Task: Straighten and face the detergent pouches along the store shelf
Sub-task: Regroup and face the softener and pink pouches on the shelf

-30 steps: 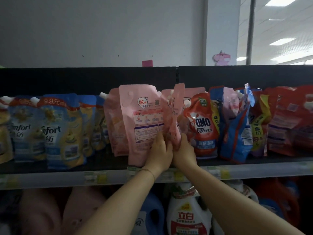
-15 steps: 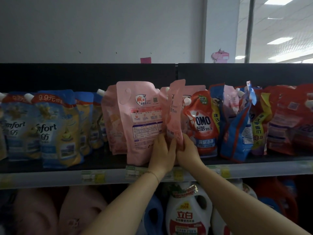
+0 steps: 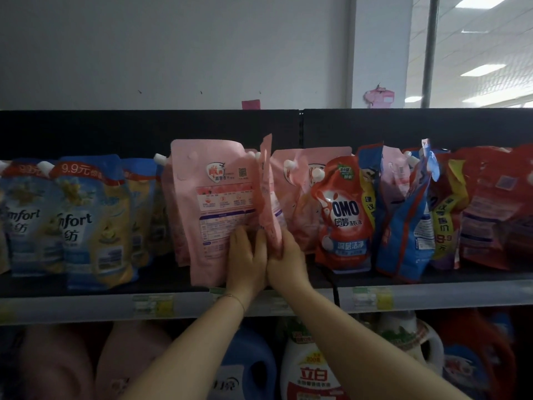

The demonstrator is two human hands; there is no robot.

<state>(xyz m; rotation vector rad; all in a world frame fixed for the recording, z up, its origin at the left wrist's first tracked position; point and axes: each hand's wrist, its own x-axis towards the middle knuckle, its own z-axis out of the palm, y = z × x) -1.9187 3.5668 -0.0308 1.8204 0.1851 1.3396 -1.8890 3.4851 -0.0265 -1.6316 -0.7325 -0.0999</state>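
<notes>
1. Two hands meet at the middle of the shelf (image 3: 432,295). The left hand (image 3: 245,261) lies flat on the lower right part of the wide pink pouch (image 3: 213,203), with its fingers straight and close together. The right hand (image 3: 288,261) lays its fingers against the right face of the narrow pink pouch (image 3: 269,197). Its thumb is hidden, so I cannot tell if it pinches.
2. The narrow pink pouch stands between the hands and rises just above the fingertips. Its long axis is vertical, but only its thin edge looks to the aisle. The right hand is the nearer one.
3. The coming move is probably a turn around this vertical axis, to bring a flat face forward.
4. The wide pink pouch shows a printed table and a QR code, so likely its back. The red pouch (image 3: 343,215) reads "OMO". The blue and yellow pouches (image 3: 78,223) read "mfort" and "9.9元". The white bottle (image 3: 314,373) below reads "立白".
</notes>
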